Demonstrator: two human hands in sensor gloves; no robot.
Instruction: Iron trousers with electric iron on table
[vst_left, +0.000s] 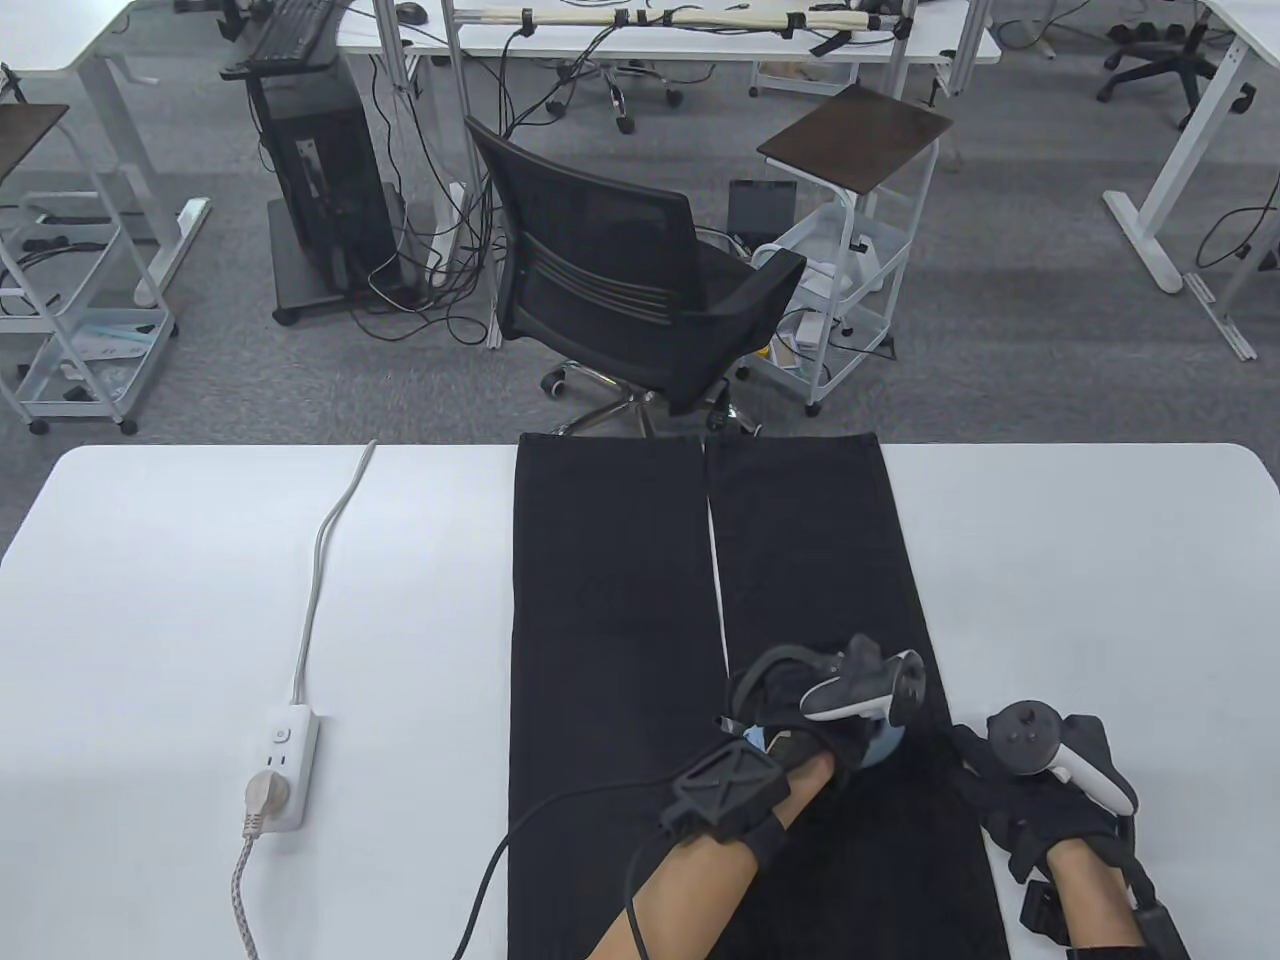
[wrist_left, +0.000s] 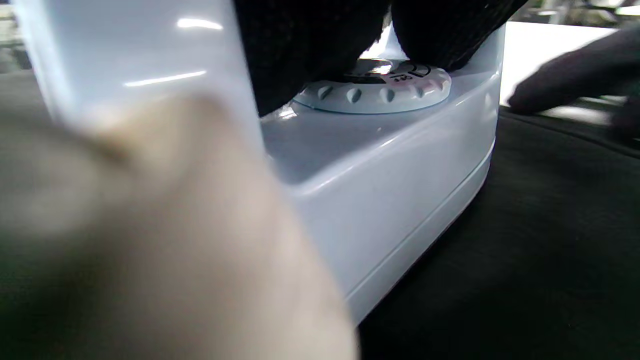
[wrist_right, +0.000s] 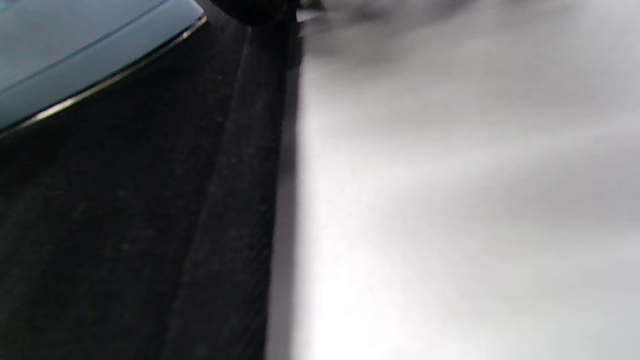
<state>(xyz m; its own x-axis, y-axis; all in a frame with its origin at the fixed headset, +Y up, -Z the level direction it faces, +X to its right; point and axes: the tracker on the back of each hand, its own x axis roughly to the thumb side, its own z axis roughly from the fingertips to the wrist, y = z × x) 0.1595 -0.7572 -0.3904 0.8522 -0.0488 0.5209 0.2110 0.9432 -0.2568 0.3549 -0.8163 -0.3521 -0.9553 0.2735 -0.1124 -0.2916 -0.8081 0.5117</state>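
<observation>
My left hand (vst_left: 800, 745) reaches across the black trousers (vst_left: 610, 640), which lie flat on the white tabletop (vst_left: 1100, 560) with both legs pointing away from me. This grip is closed around the handle of the iron (wrist_left: 390, 165); its pale body rests on the right trouser leg, near my edge of the tabletop, with the ribbed temperature dial (wrist_left: 375, 92) just under my gloved fingers (wrist_left: 300, 50). My right hand (vst_left: 1040, 790) lies at the outer seam of that same leg, fingers on the fabric edge; whether that grip is spread or pinching, I cannot tell. To the left, well apart from the trousers, a power strip (vst_left: 283, 765) carries one plug (vst_left: 262, 797).
</observation>
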